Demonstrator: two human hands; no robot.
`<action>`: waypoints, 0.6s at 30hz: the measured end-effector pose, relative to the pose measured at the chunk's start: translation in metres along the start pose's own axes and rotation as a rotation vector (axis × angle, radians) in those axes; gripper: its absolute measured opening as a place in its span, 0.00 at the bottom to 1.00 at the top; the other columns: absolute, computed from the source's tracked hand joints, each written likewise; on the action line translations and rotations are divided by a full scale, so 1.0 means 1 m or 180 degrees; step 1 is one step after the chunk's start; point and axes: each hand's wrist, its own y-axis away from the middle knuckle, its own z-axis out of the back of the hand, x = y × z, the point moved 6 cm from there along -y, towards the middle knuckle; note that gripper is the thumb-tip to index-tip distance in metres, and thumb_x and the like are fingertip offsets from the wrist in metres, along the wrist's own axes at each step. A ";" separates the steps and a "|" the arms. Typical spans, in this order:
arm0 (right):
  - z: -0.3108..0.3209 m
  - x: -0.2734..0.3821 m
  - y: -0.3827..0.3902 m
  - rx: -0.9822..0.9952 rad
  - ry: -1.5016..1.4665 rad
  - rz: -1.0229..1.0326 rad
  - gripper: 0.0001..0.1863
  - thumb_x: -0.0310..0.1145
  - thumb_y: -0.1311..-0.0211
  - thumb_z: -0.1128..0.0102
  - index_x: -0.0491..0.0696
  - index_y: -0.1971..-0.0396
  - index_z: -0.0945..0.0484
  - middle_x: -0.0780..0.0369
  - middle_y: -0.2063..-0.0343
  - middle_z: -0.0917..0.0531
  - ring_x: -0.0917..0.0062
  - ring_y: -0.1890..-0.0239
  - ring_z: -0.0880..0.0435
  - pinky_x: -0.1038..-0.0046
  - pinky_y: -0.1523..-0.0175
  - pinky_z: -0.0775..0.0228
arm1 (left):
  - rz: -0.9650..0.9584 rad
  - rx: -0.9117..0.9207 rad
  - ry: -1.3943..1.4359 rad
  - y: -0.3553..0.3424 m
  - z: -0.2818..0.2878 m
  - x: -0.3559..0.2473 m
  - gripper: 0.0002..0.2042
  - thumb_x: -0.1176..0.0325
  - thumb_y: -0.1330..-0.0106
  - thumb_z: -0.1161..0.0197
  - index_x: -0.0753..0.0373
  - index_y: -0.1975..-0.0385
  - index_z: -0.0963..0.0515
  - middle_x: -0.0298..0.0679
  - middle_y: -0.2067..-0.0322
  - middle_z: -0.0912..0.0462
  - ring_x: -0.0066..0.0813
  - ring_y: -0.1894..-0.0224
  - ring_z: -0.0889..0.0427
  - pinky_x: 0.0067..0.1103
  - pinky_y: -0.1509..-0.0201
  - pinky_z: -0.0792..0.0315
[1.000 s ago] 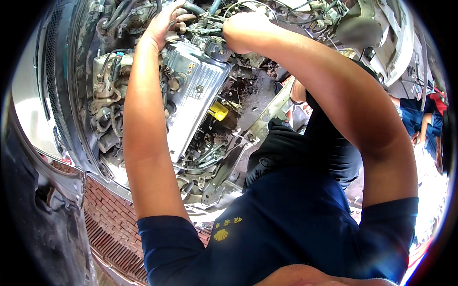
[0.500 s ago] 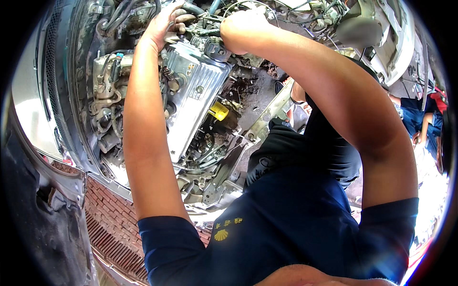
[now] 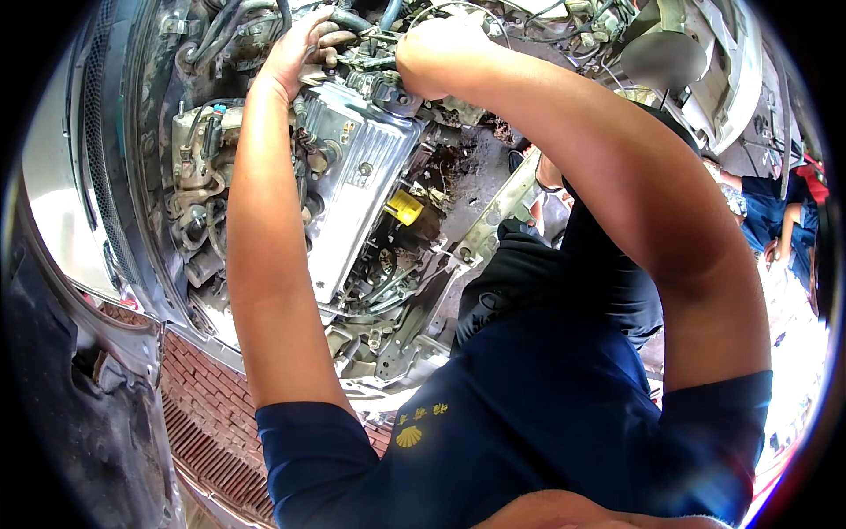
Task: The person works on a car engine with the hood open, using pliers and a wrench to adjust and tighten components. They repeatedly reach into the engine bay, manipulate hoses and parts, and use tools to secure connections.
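Observation:
Both my arms reach over a car engine. At the far end of its silver valve cover (image 3: pixel 339 220), my left hand (image 3: pixel 300 55) is closed, fingers curled beside the dark hoses (image 3: pixel 352 21); what lies within them is hidden. My right hand (image 3: pixel 441 55) is closed too, bent at the wrist, just right of a dark housing (image 3: pixel 396 97) at the cover's far corner. Its fingers face away, so I cannot make out what they grip. Cables and hoses run between the two hands. A yellow cap-like part (image 3: pixel 404 206) sticks out beside the cover.
Metal pipes and wiring (image 3: pixel 198 212) line the engine's left side. A metal crossbar (image 3: pixel 480 234) runs along the bay's near right edge. Beyond my right arm stand a pale bumper-like panel (image 3: pixel 736 79) and a person in dark clothes (image 3: pixel 784 220).
My right hand has shifted slightly to the left, toward the far end of the engine. My left hand has barely moved and stays curled by the hoses.

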 end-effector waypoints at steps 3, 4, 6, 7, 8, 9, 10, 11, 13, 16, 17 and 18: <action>-0.001 -0.002 -0.001 0.0021 -0.0036 -0.0052 0.11 0.26 0.50 0.33 0.44 0.65 0.10 0.54 0.66 0.10 0.60 0.60 0.09 0.58 0.60 0.17 | -0.0017 0.0044 -0.0009 -0.003 0.000 -0.001 0.36 0.41 0.28 0.47 0.69 0.34 0.29 0.39 0.47 0.15 0.19 0.66 0.25 0.17 0.57 0.28; -0.002 -0.002 -0.002 -0.0014 -0.0082 -0.0062 0.12 0.26 0.50 0.33 0.44 0.64 0.10 0.54 0.65 0.10 0.61 0.60 0.09 0.58 0.59 0.17 | -0.0022 0.0042 -0.0018 -0.004 0.001 0.001 0.36 0.41 0.28 0.47 0.69 0.34 0.29 0.39 0.47 0.15 0.19 0.66 0.25 0.17 0.57 0.28; -0.004 -0.001 -0.007 0.0065 0.0085 -0.0065 0.13 0.27 0.50 0.34 0.44 0.62 0.10 0.54 0.64 0.10 0.60 0.59 0.09 0.58 0.59 0.16 | 0.0002 0.0016 0.0066 -0.006 0.006 0.005 0.35 0.41 0.28 0.47 0.67 0.34 0.28 0.38 0.47 0.15 0.18 0.67 0.25 0.16 0.58 0.28; -0.005 -0.001 -0.006 0.0040 0.0071 -0.0024 0.14 0.27 0.49 0.34 0.44 0.61 0.11 0.54 0.63 0.10 0.60 0.59 0.09 0.58 0.58 0.16 | 0.0011 -0.0080 0.0149 -0.006 0.005 0.007 0.35 0.40 0.29 0.45 0.67 0.36 0.25 0.40 0.47 0.14 0.17 0.69 0.27 0.16 0.62 0.30; -0.005 -0.001 -0.006 0.0015 0.0057 0.0018 0.14 0.27 0.49 0.34 0.44 0.61 0.11 0.54 0.63 0.10 0.60 0.58 0.09 0.58 0.58 0.16 | 0.0012 -0.0079 0.0143 -0.006 0.005 0.006 0.35 0.40 0.29 0.45 0.67 0.36 0.25 0.40 0.47 0.14 0.17 0.69 0.27 0.16 0.62 0.30; -0.007 -0.001 -0.008 0.0012 0.0052 0.0018 0.14 0.27 0.49 0.34 0.44 0.61 0.11 0.54 0.63 0.10 0.60 0.58 0.09 0.58 0.58 0.16 | 0.0034 -0.0057 0.0140 -0.006 0.005 0.006 0.35 0.40 0.29 0.45 0.67 0.37 0.25 0.40 0.47 0.14 0.17 0.69 0.27 0.16 0.62 0.30; -0.008 -0.002 -0.009 0.0019 0.0045 -0.0030 0.14 0.27 0.49 0.34 0.44 0.61 0.11 0.54 0.62 0.10 0.60 0.58 0.09 0.58 0.57 0.16 | 0.0052 -0.0025 0.0139 -0.006 0.002 0.004 0.34 0.41 0.29 0.44 0.66 0.38 0.24 0.39 0.48 0.14 0.17 0.69 0.27 0.16 0.62 0.30; -0.009 -0.004 -0.010 0.0027 0.0037 -0.0078 0.13 0.27 0.48 0.35 0.44 0.61 0.11 0.54 0.62 0.10 0.60 0.57 0.10 0.59 0.57 0.16 | 0.0004 -0.0002 0.0160 -0.005 -0.001 0.001 0.32 0.40 0.29 0.44 0.64 0.40 0.22 0.38 0.49 0.14 0.16 0.69 0.28 0.16 0.62 0.31; -0.007 -0.002 -0.008 0.0124 0.0161 -0.0084 0.13 0.27 0.48 0.35 0.44 0.61 0.11 0.54 0.61 0.10 0.60 0.57 0.10 0.59 0.57 0.16 | -0.0032 -0.0064 0.0139 -0.002 -0.003 0.001 0.31 0.40 0.29 0.44 0.63 0.41 0.21 0.38 0.49 0.14 0.16 0.69 0.28 0.15 0.62 0.31; -0.002 0.001 -0.003 0.0187 0.0164 -0.0069 0.13 0.27 0.47 0.35 0.44 0.60 0.11 0.54 0.61 0.10 0.59 0.57 0.10 0.59 0.56 0.16 | -0.0052 -0.0123 0.0130 0.000 -0.001 0.000 0.30 0.40 0.29 0.44 0.62 0.42 0.20 0.37 0.50 0.13 0.16 0.70 0.28 0.15 0.62 0.31; -0.001 0.001 -0.002 0.0148 0.0042 -0.0066 0.14 0.26 0.47 0.36 0.44 0.60 0.11 0.54 0.61 0.10 0.59 0.57 0.10 0.59 0.56 0.16 | -0.0043 -0.0104 0.0138 0.000 -0.002 -0.001 0.30 0.40 0.29 0.44 0.62 0.42 0.20 0.37 0.50 0.13 0.16 0.70 0.28 0.16 0.62 0.31; -0.003 0.000 -0.003 0.0149 0.0043 -0.0066 0.14 0.26 0.47 0.36 0.44 0.60 0.11 0.54 0.61 0.10 0.59 0.57 0.10 0.59 0.56 0.16 | -0.0043 -0.0103 0.0139 0.000 -0.002 -0.001 0.30 0.40 0.29 0.44 0.62 0.42 0.20 0.37 0.50 0.13 0.16 0.70 0.28 0.16 0.62 0.31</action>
